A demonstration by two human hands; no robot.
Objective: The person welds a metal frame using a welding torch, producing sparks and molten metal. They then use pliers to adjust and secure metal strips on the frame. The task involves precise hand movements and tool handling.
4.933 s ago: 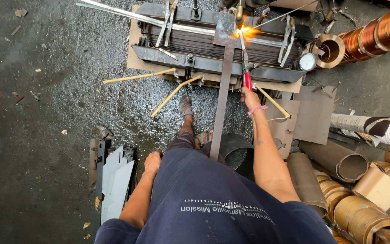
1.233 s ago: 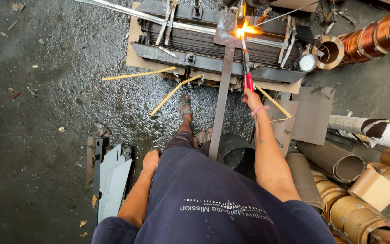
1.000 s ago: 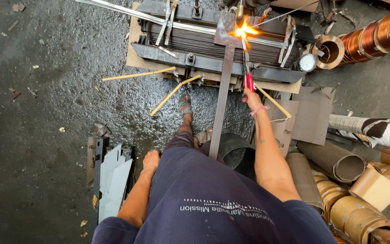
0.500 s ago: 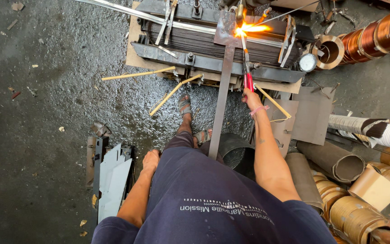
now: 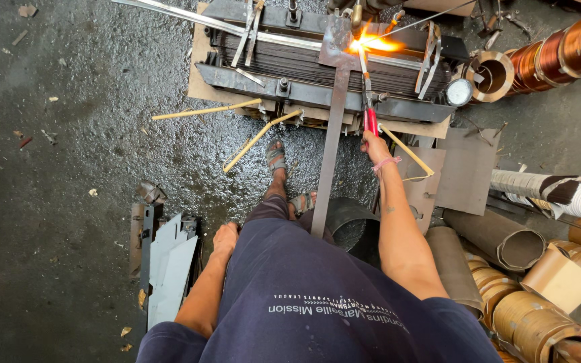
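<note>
Right hand: fingers closed around the red handle of a torch; arm stretched forward. The torch shaft runs straight ahead of the hand, and its flame is played on the top of a long flat steel bar, which slopes from the stacked metal core back toward the body, just left of the hand.

Left hand: laid on the left thigh, fingers loosely together, nothing held; a stack of grey metal plates lies just to its left.

Handling, as judged: the flame is best kept on the one heated spot, the wrist steady, the tip kept clear of the pressure gauge ahead and to the right of the hand.

Compared with the earliest frame: right hand, torch and bar are placed as before; the flame is slightly longer, spreading further right. Left hand unmoved.
</note>
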